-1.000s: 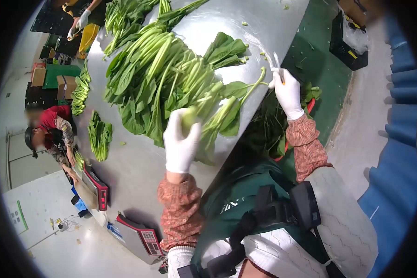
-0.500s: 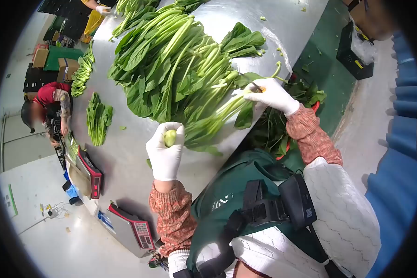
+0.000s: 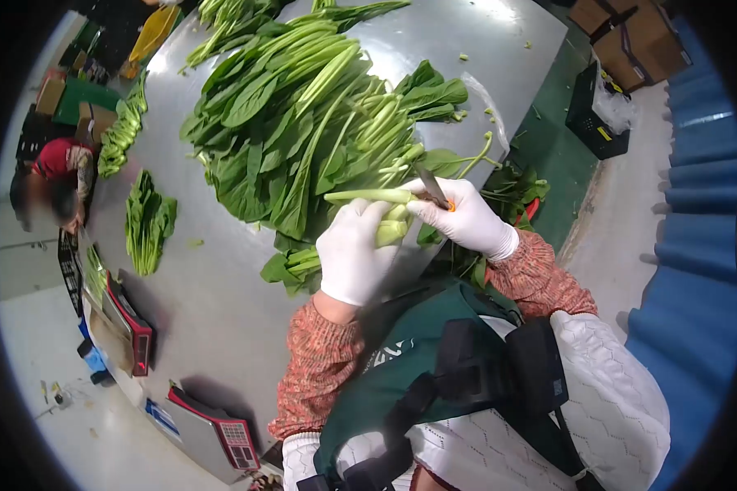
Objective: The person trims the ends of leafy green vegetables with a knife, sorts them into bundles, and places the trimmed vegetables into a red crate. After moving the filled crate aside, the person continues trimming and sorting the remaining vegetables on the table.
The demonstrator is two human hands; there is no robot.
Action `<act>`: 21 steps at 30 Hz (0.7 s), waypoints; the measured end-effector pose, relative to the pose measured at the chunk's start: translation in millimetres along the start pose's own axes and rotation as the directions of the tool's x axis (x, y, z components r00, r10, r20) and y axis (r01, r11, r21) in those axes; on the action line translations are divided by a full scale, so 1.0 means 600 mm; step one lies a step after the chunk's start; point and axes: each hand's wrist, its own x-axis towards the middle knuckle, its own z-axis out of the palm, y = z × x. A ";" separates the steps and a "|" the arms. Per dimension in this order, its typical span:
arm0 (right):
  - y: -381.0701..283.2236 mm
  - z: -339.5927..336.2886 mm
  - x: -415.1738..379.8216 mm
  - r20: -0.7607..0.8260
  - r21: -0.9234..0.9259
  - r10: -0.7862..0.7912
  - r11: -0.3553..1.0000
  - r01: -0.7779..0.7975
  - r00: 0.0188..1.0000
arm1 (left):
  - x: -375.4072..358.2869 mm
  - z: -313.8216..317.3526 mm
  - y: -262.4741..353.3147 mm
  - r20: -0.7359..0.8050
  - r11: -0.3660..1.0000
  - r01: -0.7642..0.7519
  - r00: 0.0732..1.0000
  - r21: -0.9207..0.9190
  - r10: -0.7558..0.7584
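Note:
Both my hands wear white gloves and meet at the table's near edge. My left hand (image 3: 356, 255) is closed around leafy green vegetables (image 3: 391, 232); pale stem ends stick out on its right, leaves on its left. A single pale stalk (image 3: 368, 195) lies across the top of my left fingers, its root end at my right thumb. My right hand (image 3: 471, 219) is closed on a small knife (image 3: 431, 186) with an orange part at the handle, blade pointing up and away. Just beyond both hands spreads a large pile of leafy greens (image 3: 278, 131).
The metal table (image 3: 229, 262) also carries a small bunch of greens (image 3: 149, 222) and two red-edged scales (image 3: 236, 442) (image 3: 131, 323). At the left a person in red (image 3: 61, 164) bends over. Right: a black crate (image 3: 598, 114), cardboard boxes (image 3: 643, 49). Greens (image 3: 512, 192) lie below the table edge.
My left hand has moved right and up to meet my right hand and now holds greens with stems showing. My right hand has moved slightly down and left, and the knife blade now shows.

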 end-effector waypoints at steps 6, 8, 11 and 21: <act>0.006 0.019 -0.013 -0.011 -0.562 -0.140 0.820 0.109 0.990 | -0.019 0.008 -0.025 -0.072 0.997 0.072 0.995 -0.010 -0.072; 0.013 0.024 -0.023 -0.066 -0.580 -0.103 0.814 0.046 0.992 | -0.018 0.008 -0.016 -0.060 0.998 0.042 0.997 -0.045 -0.044; 0.044 0.021 -0.030 -0.141 -0.630 -0.093 0.776 -0.017 0.986 | -0.017 0.011 -0.003 -0.081 0.997 -0.018 0.997 -0.078 0.012; 0.106 -0.093 -0.021 -0.451 -0.074 0.084 0.989 -0.131 0.888 | -0.029 -0.093 0.003 0.210 0.558 0.406 0.900 -0.724 -0.382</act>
